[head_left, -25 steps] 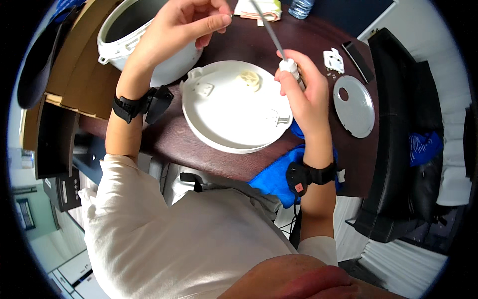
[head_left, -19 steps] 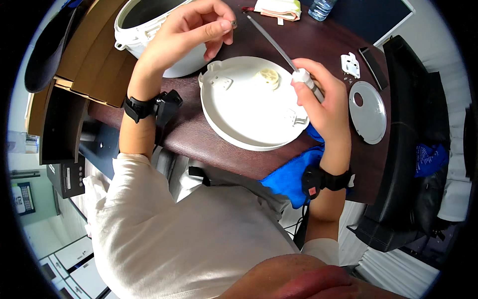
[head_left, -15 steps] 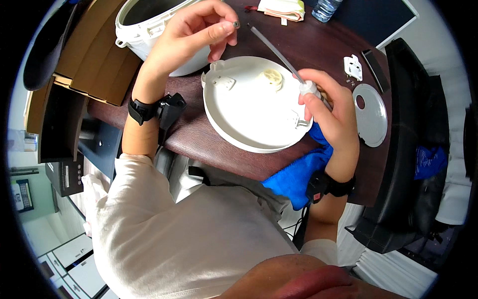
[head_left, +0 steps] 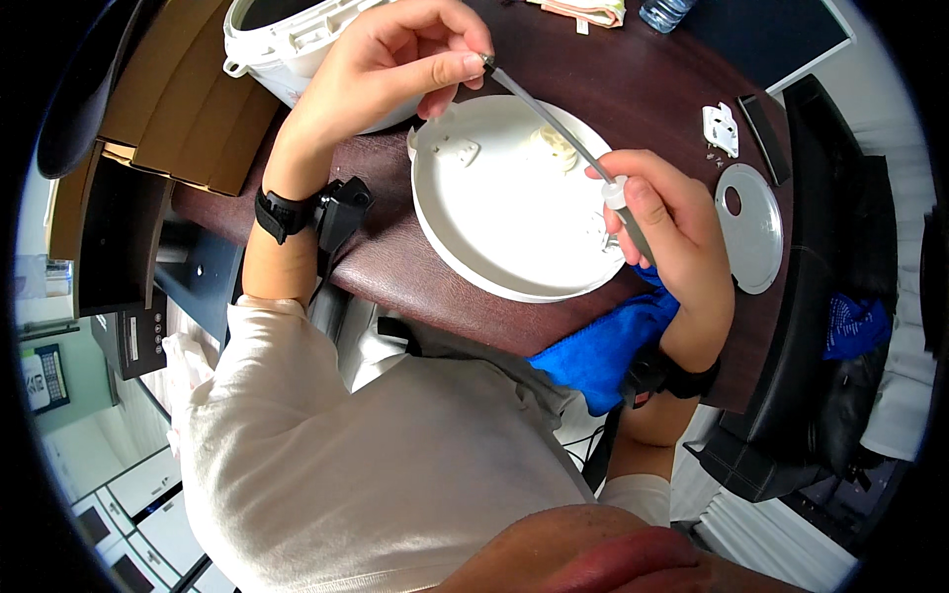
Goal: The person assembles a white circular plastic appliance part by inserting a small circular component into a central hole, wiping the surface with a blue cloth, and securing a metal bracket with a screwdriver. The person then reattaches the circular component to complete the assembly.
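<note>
Head view: screwdriver (head_left: 554,124) between fingers (head_left: 465,64).

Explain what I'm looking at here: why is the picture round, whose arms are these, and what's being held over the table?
The picture comes from a wide fisheye camera worn on a person's head, looking down, so the edges curve and their own arms enter from below. No machine is involved, only two bare hands with black wrist straps. The right hand grips the handle of a long screwdriver; the left hand pinches its tip between thumb and fingers. Both hang above a round white lid lying on a dark brown table. A white cooker pot stands behind it, a blue cloth lies at the near edge, and a round grey metal plate lies to the right.
</note>
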`<move>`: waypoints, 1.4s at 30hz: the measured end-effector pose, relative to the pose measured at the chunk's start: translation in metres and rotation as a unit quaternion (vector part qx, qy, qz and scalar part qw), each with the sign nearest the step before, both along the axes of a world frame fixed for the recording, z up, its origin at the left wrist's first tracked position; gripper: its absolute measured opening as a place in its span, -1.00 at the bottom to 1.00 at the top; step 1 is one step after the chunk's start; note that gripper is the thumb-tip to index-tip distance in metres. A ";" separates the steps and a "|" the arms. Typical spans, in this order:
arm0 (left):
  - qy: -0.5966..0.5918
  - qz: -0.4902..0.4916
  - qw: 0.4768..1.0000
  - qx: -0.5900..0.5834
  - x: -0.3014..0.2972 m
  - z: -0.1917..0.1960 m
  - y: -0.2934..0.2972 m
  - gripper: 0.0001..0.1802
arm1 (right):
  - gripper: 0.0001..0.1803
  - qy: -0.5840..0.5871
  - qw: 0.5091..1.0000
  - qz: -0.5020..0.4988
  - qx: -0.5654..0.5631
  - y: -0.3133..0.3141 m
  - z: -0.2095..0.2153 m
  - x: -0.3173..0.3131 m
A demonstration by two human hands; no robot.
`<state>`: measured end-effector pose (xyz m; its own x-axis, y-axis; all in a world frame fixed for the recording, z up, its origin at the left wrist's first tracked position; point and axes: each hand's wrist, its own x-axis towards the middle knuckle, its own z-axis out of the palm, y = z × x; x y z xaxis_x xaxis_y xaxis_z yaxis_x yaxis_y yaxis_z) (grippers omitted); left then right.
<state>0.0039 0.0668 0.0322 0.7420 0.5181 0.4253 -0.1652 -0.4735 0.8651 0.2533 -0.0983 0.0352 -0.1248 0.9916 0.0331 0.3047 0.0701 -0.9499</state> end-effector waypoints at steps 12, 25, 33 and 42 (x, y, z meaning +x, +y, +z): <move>0.016 0.038 0.999 0.019 0.001 -0.001 -0.005 -0.89 | -0.74 -0.071 0.995 -0.029 0.066 -0.001 -0.004 0.000; 0.098 0.019 0.995 0.024 -0.004 -0.002 0.000 -0.89 | -0.74 -0.126 0.987 -0.042 0.085 0.001 -0.006 0.000; 0.065 0.039 0.997 0.026 0.000 -0.010 0.000 -0.86 | -0.71 -0.111 0.990 -0.026 0.088 0.003 -0.011 0.001; 0.080 0.049 0.993 -0.076 0.001 0.001 -0.010 -0.78 | -0.71 -0.063 0.997 -0.026 0.039 0.004 -0.010 0.003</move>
